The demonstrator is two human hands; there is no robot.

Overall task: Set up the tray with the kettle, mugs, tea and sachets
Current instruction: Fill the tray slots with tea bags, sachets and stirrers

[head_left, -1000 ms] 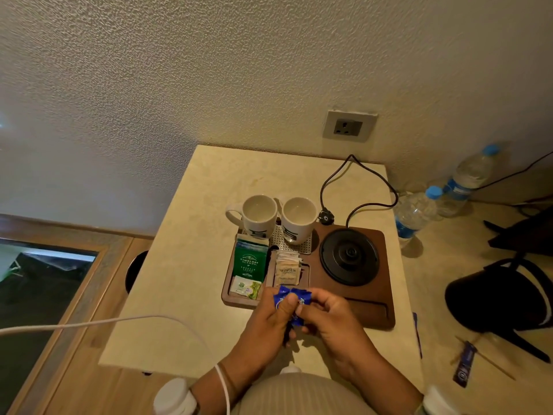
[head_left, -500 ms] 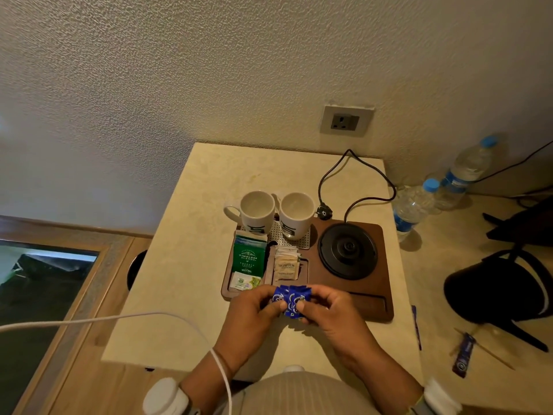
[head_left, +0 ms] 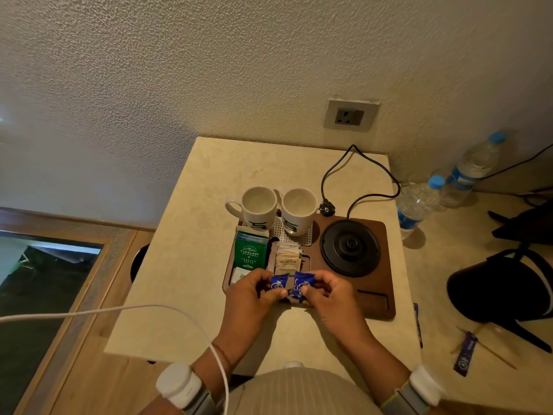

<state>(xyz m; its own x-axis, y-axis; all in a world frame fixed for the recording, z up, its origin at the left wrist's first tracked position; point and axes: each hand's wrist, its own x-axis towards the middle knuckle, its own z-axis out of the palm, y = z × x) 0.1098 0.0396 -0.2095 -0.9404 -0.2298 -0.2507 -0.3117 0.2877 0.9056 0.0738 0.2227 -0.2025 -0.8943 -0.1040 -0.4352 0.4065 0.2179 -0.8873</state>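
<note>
Blue foil sachets (head_left: 294,285), one pinched in each hand, hover over the near edge of the tray (head_left: 377,301). The left hand (head_left: 254,295) grips one packet, the right hand (head_left: 324,295) the other, each between thumb and fingertips. They look light, crinkly and slippery, best held by their crimped ends. On the tray, a green tea box (head_left: 250,253) reads "TIMELESS BLENDS"; the print on the beige packets (head_left: 288,259) beside it is too blurred to read. Two mugs (head_left: 279,209) stand at the tray's far edge, and the kettle base (head_left: 349,248) sits on its right half, bare.
</note>
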